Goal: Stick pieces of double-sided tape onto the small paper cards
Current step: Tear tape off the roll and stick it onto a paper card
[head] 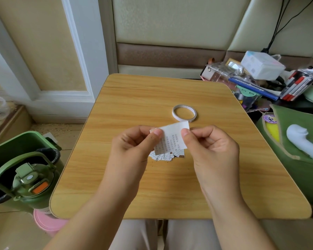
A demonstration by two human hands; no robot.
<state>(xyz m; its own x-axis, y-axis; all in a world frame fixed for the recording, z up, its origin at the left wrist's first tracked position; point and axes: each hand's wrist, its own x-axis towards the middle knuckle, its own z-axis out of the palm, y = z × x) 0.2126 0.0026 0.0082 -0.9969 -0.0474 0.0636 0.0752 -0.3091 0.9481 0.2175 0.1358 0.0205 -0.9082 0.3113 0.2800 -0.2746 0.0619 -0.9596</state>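
Both hands raised over the bench (116, 177): left hand (132, 147) and right hand (211, 148) each pinching a printed paper slip (172, 138) at its top edge. Slip hanging tilted, long axis running near to far, above the heap of small cards (167, 156). Tape roll (184, 112) lying flat just beyond, untouched. Probably still preparing paper; next, reach for the tape.

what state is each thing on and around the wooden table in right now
printed white paper piece: held above the table, pinched by both hands
left hand: pinching the paper's left edge
right hand: pinching its right edge
white double-sided tape roll: flat on the table, untouched
pile of small paper cards: on the table under the paper
green flask: lid closed
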